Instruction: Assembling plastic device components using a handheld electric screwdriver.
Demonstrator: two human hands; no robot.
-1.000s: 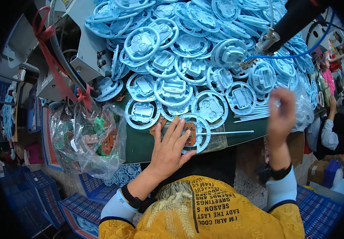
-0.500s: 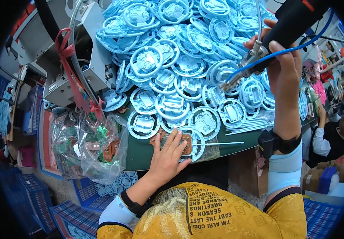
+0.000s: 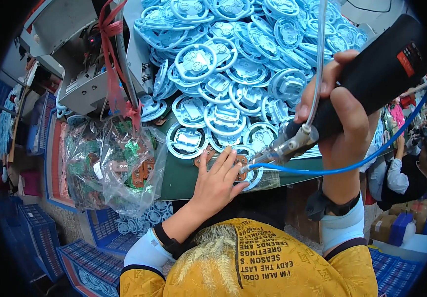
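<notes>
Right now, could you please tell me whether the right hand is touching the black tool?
Touching: the head view shows the right hand wrapped around the black tool, its thumb lying against the tool's side.

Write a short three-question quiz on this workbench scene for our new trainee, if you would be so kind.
1. Which hand holds the black tool?
2. True or false, about the left hand: it also grips the tool.
3. What colour is the thin hose that curves to the tool's front end: (a) red, (b) blue or (c) yellow?

Key:
1. The right hand.
2. False; its fingers are extended beside the orange circuit board.
3. (b) blue.
</notes>
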